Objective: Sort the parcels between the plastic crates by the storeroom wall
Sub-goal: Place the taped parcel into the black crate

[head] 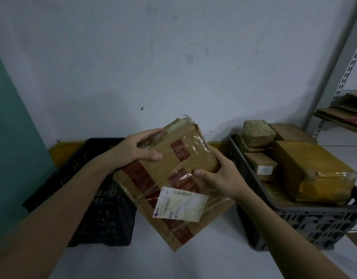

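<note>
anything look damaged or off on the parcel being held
Yes: the far top corner of the cardboard parcel held by both hands is torn open with tape peeling, and its shipping label sits askew.

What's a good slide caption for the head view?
Both hands, left hand and right hand, hold a taped cardboard parcel between the dark crate and the parcel-filled grey crate.

- shipping label (180, 204) on the held cardboard parcel (173, 178): print too blurred to read
- dark crate (93, 198), lower left: inside hidden behind left forearm and the parcel
- grey crate (306, 222), right: cut by frame edge, lower parcels buried
- shelf rack (342, 81), upper right: cropped
</note>
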A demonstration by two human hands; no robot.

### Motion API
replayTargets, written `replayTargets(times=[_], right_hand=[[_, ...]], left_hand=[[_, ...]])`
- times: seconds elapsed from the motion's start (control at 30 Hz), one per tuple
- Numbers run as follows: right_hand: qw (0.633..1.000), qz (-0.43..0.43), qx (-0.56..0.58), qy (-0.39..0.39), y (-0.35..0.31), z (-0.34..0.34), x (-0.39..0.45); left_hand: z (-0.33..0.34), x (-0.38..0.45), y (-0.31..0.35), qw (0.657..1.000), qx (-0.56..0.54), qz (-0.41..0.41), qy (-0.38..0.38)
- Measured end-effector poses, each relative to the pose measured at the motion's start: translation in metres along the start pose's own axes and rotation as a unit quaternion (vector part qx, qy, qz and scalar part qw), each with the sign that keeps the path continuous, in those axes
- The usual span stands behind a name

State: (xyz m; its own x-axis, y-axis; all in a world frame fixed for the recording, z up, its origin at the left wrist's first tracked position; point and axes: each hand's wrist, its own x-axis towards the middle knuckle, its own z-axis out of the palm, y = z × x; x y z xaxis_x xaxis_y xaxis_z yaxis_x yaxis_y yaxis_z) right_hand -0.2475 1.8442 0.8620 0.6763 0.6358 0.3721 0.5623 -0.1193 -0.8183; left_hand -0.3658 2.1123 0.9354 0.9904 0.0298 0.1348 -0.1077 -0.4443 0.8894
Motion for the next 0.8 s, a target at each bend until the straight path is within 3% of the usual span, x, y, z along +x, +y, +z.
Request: replayTargets(times=[0.1, 0.17, 0.23, 0.37, 0.5, 0.8], right_hand=[[0.998, 0.055, 0.033, 0.027, 0.013, 0.007, 0.0], [0.994, 0.089, 0.047, 0.053, 0.023, 0.012, 0.0], [0.985, 0.116, 0.065, 0.111, 0.034, 0.014, 0.0], [0.958, 0.156, 0.095, 0.219, 0.047, 0.011, 0.003], [0.946, 0.171, 0.122, 0.246, 0.046, 0.012, 0.006], [0.963, 0.161, 0.132, 0.171, 0.034, -0.001, 0.004]], left_hand=[[-0.001, 0.012, 0.007, 0.981, 0.126, 0.035, 0.143], [0.002, 0.014, 0.004, 0.957, 0.128, 0.071, 0.25], [0.011, 0.009, -0.007, 0.949, 0.085, 0.068, 0.297], [0.056, -0.009, -0.033, 0.972, 0.004, -0.014, 0.235], [0.099, -0.016, -0.057, 0.982, -0.052, -0.051, 0.175], [0.102, -0.001, -0.06, 0.937, -0.14, -0.054, 0.315]])
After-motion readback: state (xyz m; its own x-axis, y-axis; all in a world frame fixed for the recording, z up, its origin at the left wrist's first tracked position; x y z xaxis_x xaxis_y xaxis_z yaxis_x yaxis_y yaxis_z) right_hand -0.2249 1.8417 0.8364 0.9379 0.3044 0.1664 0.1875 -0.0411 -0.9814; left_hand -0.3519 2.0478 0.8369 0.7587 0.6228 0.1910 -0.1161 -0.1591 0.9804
